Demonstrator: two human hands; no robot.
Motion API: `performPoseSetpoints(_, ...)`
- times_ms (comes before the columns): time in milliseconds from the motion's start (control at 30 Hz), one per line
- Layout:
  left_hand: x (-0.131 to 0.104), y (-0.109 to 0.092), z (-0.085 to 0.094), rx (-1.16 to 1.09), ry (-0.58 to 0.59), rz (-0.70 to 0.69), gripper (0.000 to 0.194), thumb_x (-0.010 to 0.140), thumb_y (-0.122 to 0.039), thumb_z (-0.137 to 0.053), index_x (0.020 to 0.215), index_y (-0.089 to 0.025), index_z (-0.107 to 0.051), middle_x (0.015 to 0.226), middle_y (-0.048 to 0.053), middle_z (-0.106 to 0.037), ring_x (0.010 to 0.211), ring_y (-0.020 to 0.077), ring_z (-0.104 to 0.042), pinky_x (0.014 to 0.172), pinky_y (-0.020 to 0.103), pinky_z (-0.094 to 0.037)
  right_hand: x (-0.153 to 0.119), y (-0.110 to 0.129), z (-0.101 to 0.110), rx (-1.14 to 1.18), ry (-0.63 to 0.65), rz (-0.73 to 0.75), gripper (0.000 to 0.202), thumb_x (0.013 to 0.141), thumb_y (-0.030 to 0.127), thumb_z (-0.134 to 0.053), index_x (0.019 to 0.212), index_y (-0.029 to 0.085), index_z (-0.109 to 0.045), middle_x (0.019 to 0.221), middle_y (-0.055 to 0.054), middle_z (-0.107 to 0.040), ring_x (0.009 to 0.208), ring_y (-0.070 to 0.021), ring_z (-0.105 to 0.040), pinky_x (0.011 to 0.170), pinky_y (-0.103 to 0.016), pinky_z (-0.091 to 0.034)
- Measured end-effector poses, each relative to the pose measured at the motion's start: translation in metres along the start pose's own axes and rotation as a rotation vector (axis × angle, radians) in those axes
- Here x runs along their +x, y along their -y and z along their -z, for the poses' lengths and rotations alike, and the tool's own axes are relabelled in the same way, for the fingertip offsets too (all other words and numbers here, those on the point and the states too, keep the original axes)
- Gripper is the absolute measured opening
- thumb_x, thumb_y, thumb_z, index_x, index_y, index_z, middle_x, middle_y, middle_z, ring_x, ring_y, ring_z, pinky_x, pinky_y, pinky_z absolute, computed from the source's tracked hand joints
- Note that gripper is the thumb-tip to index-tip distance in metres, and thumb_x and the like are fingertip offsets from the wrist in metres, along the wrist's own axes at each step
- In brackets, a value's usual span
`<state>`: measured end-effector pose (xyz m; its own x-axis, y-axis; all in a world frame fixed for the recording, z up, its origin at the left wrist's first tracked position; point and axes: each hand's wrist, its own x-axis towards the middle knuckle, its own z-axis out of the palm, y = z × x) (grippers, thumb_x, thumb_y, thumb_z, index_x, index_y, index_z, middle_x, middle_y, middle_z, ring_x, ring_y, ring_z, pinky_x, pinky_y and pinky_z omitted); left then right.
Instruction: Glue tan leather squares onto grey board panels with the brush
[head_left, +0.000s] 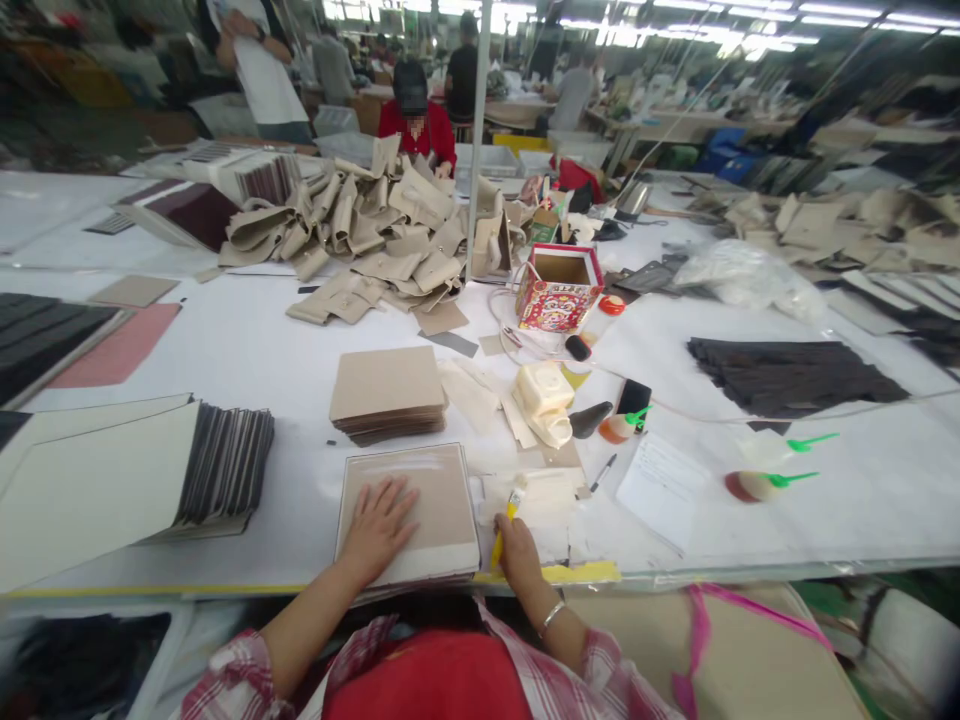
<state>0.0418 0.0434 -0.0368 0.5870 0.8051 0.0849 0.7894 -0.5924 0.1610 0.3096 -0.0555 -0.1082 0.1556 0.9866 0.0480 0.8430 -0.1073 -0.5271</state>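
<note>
My left hand lies flat, fingers spread, on a beige panel that rests on a pale sheet at the table's front edge. A shiny wet-looking streak runs along the panel's top. In my right hand is a glue brush with a yellow handle, its bristles pointing away from me. The bristles are over a cream-smeared pad right of the panel; whether they touch it I cannot tell. Just beyond the panel sits a neat stack of beige panels.
Left stands a stack of dark-edged boards. Beyond the pad are a cream-coated bottle, a pen, a paper sheet and green-tipped bottles. A red box and heaped beige pieces lie farther back, near a seated person.
</note>
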Motion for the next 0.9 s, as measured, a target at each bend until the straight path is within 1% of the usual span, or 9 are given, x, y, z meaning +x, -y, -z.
performPoseSetpoints(167,0.001,-0.002,0.004,-0.019,0.015,0.02,0.044,0.084,-0.038,-0.044,0.126,-0.029,-0.043,0.137,0.004,-0.035,0.127,0.0245,-0.027,0.104,0.048,-0.011,0.008,-0.011,0.021,0.065,-0.011,-0.076,0.012,0.079,0.017,-0.039,0.083,0.02,-0.05,0.069,-0.001,-0.055,0.066,-0.0145,-0.054,0.062,-0.024,-0.04)
performPoseSetpoints(300,0.002,0.001,0.007,-0.052,0.053,0.027,0.043,0.083,-0.038,-0.044,0.125,-0.028,-0.045,0.137,0.005,-0.035,0.127,0.0251,-0.027,0.104,0.049,-0.012,0.012,-0.007,0.051,0.105,-0.071,-0.18,0.013,0.084,0.031,-0.039,0.089,0.021,-0.046,0.07,0.0,-0.059,0.06,-0.0137,-0.058,0.057,-0.023,-0.042)
performPoseSetpoints(400,0.007,-0.001,0.018,-0.111,0.105,0.059,0.044,0.081,-0.035,-0.047,0.124,-0.025,-0.046,0.136,0.007,-0.036,0.124,0.0267,-0.031,0.103,0.052,-0.013,0.018,0.01,0.082,0.202,-0.141,-0.218,0.019,0.082,0.038,-0.044,0.089,0.021,-0.045,0.072,-0.001,-0.06,0.064,-0.0148,-0.059,0.06,-0.024,-0.043)
performPoseSetpoints(500,0.017,-0.02,0.037,-0.277,0.074,0.036,0.055,0.079,-0.033,-0.05,0.131,-0.022,-0.035,0.138,0.01,-0.032,0.125,0.0259,-0.029,0.104,0.051,-0.013,0.026,0.045,0.117,0.376,-0.195,-0.166,0.02,0.079,0.038,-0.051,0.087,0.021,-0.045,0.073,0.0,-0.058,0.068,-0.0142,-0.057,0.067,-0.026,-0.043)
performPoseSetpoints(600,0.034,-0.052,0.058,-0.597,0.004,-0.102,0.079,0.072,-0.041,-0.059,0.137,-0.019,-0.02,0.142,0.011,-0.023,0.129,0.0246,-0.02,0.105,0.042,-0.018,0.032,0.088,0.146,0.716,-0.029,-0.121,0.02,0.077,0.034,-0.056,0.084,0.022,-0.042,0.075,0.001,-0.055,0.065,-0.0118,-0.053,0.065,-0.025,-0.042)
performPoseSetpoints(633,0.039,-0.062,0.063,-0.718,0.009,-0.119,0.087,0.067,-0.044,-0.063,0.137,-0.019,-0.018,0.141,0.011,-0.024,0.128,0.0255,-0.022,0.104,0.041,-0.021,0.034,0.101,0.152,0.859,0.069,-0.122,0.021,0.076,0.034,-0.058,0.084,0.023,-0.041,0.075,0.002,-0.055,0.063,-0.0111,-0.051,0.061,-0.024,-0.041)
performPoseSetpoints(700,0.048,-0.076,0.07,-0.97,0.089,-0.103,0.091,0.061,-0.044,-0.069,0.136,-0.02,-0.023,0.131,0.011,-0.04,0.117,0.025,-0.039,0.097,0.038,-0.032,0.038,0.122,0.156,1.143,0.25,-0.149,0.025,0.074,0.033,-0.06,0.085,0.025,-0.04,0.073,0.003,-0.052,0.058,-0.0101,-0.048,0.054,-0.022,-0.039)
performPoseSetpoints(800,0.046,-0.077,0.072,-1.289,0.286,0.008,0.06,0.064,-0.039,-0.066,0.116,-0.015,-0.049,0.094,0.004,-0.06,0.082,0.0171,-0.055,0.075,0.028,-0.043,0.05,0.14,0.148,1.449,0.38,-0.209,0.029,0.072,0.031,-0.063,0.085,0.026,-0.038,0.068,0.006,-0.047,0.055,-0.0087,-0.045,0.05,-0.019,-0.035)
performPoseSetpoints(900,0.028,-0.062,0.065,-1.467,0.39,0.19,0.032,0.066,-0.038,-0.063,0.081,-0.01,-0.059,0.068,-0.001,-0.056,0.063,0.011,-0.05,0.058,0.022,-0.038,0.064,0.144,0.132,1.551,0.421,-0.215,0.029,0.072,0.027,-0.064,0.082,0.026,-0.037,0.066,0.006,-0.044,0.056,-0.008,-0.044,0.051,-0.019,-0.036)
